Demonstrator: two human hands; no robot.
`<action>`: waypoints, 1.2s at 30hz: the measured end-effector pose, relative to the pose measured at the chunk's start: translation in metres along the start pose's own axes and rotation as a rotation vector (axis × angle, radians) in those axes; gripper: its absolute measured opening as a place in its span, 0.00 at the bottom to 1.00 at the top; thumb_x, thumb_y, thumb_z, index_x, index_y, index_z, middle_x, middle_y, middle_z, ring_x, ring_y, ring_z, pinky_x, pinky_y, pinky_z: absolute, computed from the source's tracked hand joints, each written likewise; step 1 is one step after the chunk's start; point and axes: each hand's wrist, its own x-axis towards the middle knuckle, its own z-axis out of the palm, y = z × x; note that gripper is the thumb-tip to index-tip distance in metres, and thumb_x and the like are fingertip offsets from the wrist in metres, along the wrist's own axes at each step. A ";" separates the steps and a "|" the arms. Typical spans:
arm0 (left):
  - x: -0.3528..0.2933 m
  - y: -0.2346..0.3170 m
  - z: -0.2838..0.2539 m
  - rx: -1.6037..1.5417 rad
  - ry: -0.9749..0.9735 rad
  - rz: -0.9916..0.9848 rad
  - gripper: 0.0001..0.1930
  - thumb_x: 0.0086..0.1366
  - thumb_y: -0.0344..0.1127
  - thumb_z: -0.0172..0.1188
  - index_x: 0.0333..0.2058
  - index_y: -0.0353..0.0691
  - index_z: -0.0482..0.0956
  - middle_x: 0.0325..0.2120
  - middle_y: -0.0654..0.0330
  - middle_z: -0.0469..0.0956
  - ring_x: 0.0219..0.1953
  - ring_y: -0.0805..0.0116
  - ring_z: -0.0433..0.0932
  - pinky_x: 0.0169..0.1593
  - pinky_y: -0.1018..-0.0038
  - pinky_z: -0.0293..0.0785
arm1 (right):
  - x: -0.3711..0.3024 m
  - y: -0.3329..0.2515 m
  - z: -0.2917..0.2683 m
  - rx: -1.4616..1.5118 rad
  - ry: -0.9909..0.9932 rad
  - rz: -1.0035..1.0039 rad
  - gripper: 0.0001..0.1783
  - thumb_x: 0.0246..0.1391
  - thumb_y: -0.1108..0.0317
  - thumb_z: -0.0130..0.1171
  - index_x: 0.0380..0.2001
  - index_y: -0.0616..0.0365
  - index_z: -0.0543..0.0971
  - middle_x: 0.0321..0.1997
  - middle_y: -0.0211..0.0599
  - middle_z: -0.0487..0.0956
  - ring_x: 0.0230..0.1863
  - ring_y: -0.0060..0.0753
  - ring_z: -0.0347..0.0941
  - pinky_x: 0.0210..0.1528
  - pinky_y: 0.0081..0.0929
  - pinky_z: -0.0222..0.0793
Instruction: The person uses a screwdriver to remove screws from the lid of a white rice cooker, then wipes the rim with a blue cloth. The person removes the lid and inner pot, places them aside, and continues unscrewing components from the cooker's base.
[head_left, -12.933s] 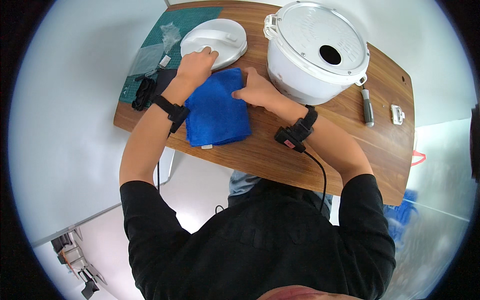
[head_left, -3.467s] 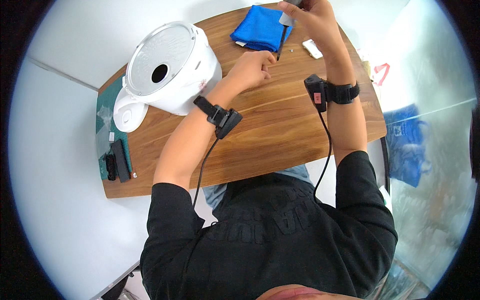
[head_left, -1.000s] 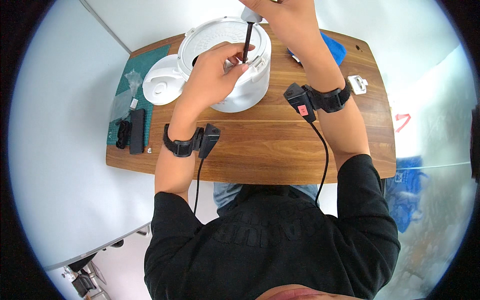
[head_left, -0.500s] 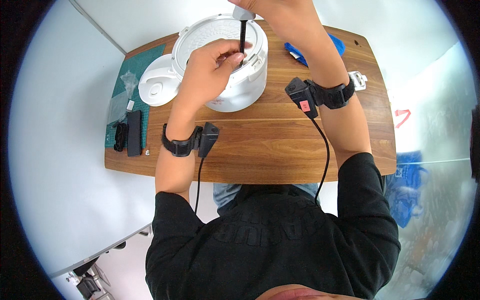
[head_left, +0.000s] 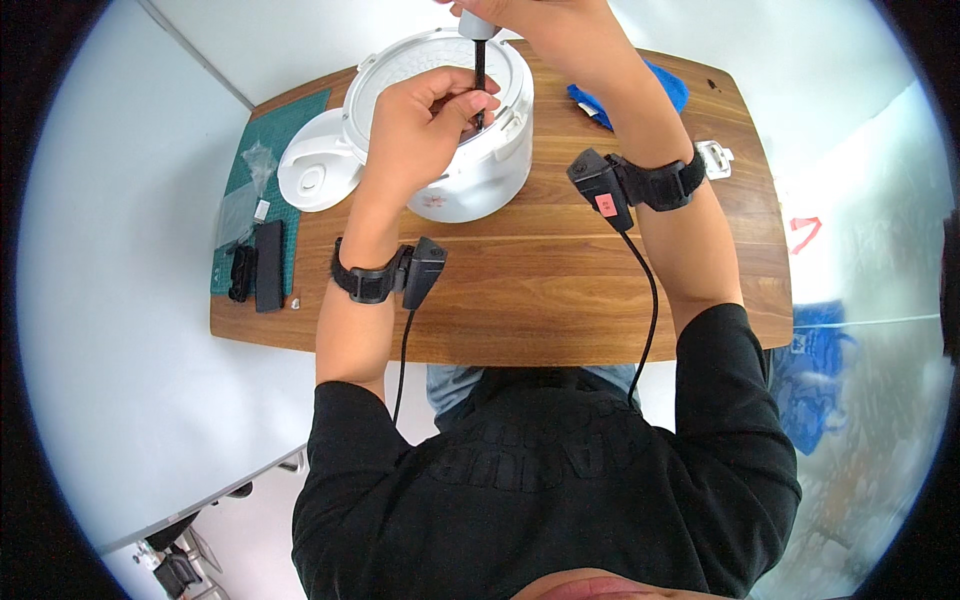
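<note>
My right hand [head_left: 520, 12], partly cut off by the top edge, is closed round the grey handle of a screwdriver [head_left: 480, 62]. Its black shaft points down at the near right rim of a white round kitchen cooker [head_left: 470, 195]. My left hand [head_left: 425, 120] reaches over that rim, thumb and fingers pinched about the lower shaft. The screwdriver's tip, and any screw beneath it, I cannot make out. To the left, a white rounded part [head_left: 312, 170] with a round button joins the cooker's side.
On the wooden table [head_left: 540, 290], a green cutting mat [head_left: 285, 125] at left carries clear plastic bags [head_left: 258, 165], a black case [head_left: 268, 265] and a small black object [head_left: 240, 272]. A blue cloth [head_left: 660, 95] and a small white part [head_left: 714, 160] lie at right. Cables hang from both wrist bands.
The screwdriver and my right hand have shifted slightly left. My left hand has turned a little and moved slightly up, still at the shaft. The cooker stays nearly in place.
</note>
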 end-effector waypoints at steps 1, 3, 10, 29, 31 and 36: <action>0.000 -0.001 0.001 0.003 0.010 0.011 0.07 0.69 0.27 0.63 0.42 0.34 0.87 0.28 0.62 0.86 0.30 0.79 0.81 0.36 0.82 0.77 | -0.001 -0.005 0.002 -0.092 0.031 0.035 0.24 0.61 0.71 0.67 0.58 0.66 0.71 0.44 0.36 0.81 0.41 0.22 0.76 0.41 0.23 0.74; -0.001 0.000 0.000 0.016 0.013 0.008 0.06 0.69 0.27 0.64 0.41 0.33 0.87 0.28 0.62 0.86 0.30 0.79 0.81 0.35 0.82 0.77 | -0.001 -0.027 0.003 -0.307 0.021 0.137 0.26 0.60 0.71 0.68 0.58 0.67 0.71 0.44 0.37 0.81 0.41 0.22 0.76 0.40 0.23 0.74; 0.000 -0.005 -0.004 0.059 0.006 0.018 0.07 0.68 0.28 0.65 0.42 0.34 0.87 0.29 0.60 0.87 0.30 0.79 0.82 0.36 0.82 0.78 | 0.002 -0.009 0.001 -0.013 -0.031 0.039 0.27 0.60 0.77 0.65 0.60 0.68 0.69 0.44 0.39 0.82 0.43 0.25 0.78 0.45 0.25 0.77; -0.004 0.002 0.001 -0.142 0.040 0.007 0.08 0.69 0.29 0.65 0.44 0.34 0.87 0.33 0.57 0.88 0.33 0.75 0.84 0.38 0.80 0.79 | -0.003 -0.015 0.009 -0.134 0.083 0.014 0.34 0.59 0.73 0.68 0.65 0.73 0.67 0.36 0.40 0.83 0.35 0.23 0.78 0.37 0.24 0.76; -0.004 0.003 -0.002 -0.129 -0.011 -0.007 0.08 0.70 0.28 0.63 0.45 0.33 0.87 0.34 0.57 0.88 0.34 0.75 0.84 0.39 0.80 0.79 | -0.004 -0.009 0.008 0.061 0.056 -0.071 0.33 0.60 0.74 0.67 0.65 0.73 0.67 0.37 0.40 0.83 0.37 0.23 0.78 0.38 0.24 0.76; -0.003 -0.004 -0.005 0.039 0.021 0.023 0.09 0.66 0.29 0.68 0.43 0.33 0.87 0.33 0.57 0.88 0.33 0.75 0.84 0.38 0.80 0.79 | 0.001 -0.021 0.004 -0.177 -0.028 0.080 0.33 0.57 0.71 0.71 0.61 0.72 0.69 0.38 0.38 0.82 0.38 0.24 0.77 0.40 0.25 0.76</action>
